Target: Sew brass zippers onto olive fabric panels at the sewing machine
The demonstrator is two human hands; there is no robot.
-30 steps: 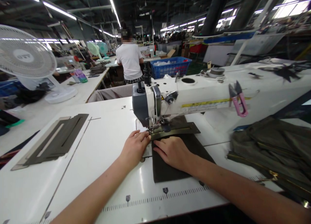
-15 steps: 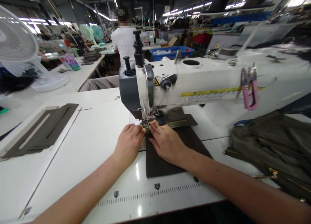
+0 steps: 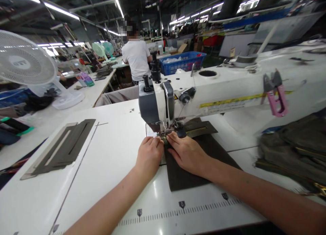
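Observation:
My left hand (image 3: 150, 154) is closed, fingers curled at the left of the presser foot (image 3: 164, 134) on the fabric edge; its fingertips are partly hidden. Close beside it, my right hand (image 3: 188, 155) presses and grips the fabric with its fingers together and the thumb lower down. The dark olive fabric piece (image 3: 182, 179) lies flat beneath my right hand and runs under the foot. Behind that hand, a fabric strip with a zipper (image 3: 207, 129) lies across the piece. The white sewing machine (image 3: 219, 88) stands over both hands.
Slotted fabric panels (image 3: 68, 145) are stacked on the left of the table (image 3: 112, 153). Pink-handled snips (image 3: 280, 100) hang on the machine arm. A dark zippered fabric heap (image 3: 292, 146) lies right. Beyond are a white fan (image 3: 28, 63), a blue basket (image 3: 182, 62) and a person (image 3: 136, 58).
The whole view has shifted, so everything appears farther right and slightly lower. Both hands stay at the presser foot, and the fabric shows little movement against the machine.

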